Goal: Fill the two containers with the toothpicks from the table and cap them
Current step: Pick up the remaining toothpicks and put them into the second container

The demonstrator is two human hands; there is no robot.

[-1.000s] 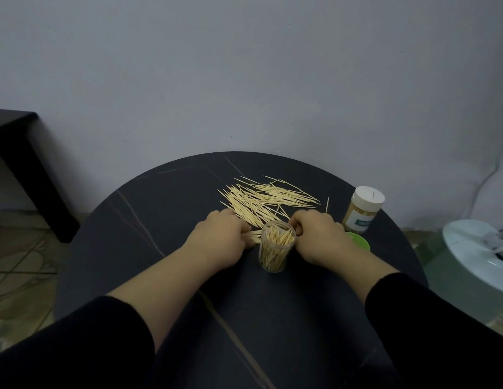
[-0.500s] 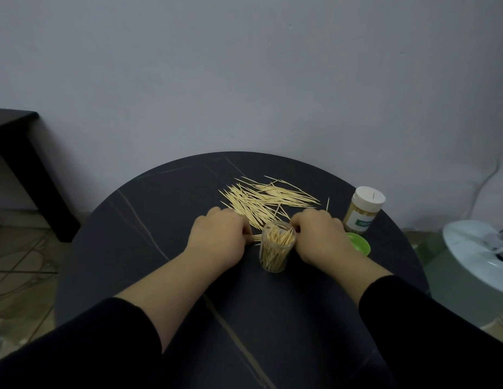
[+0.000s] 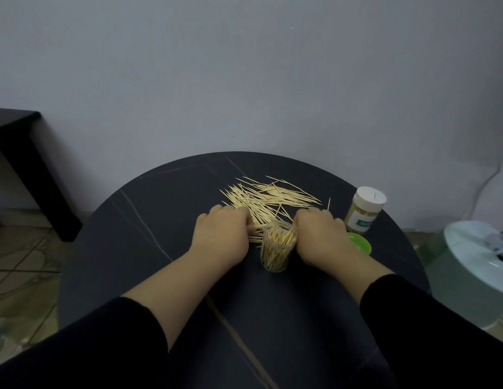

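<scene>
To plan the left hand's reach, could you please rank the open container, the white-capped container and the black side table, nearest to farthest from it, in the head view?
From the left hand:
1. open container, just to its right.
2. white-capped container, at the right edge of the round table.
3. black side table, far left by the wall.
</scene>
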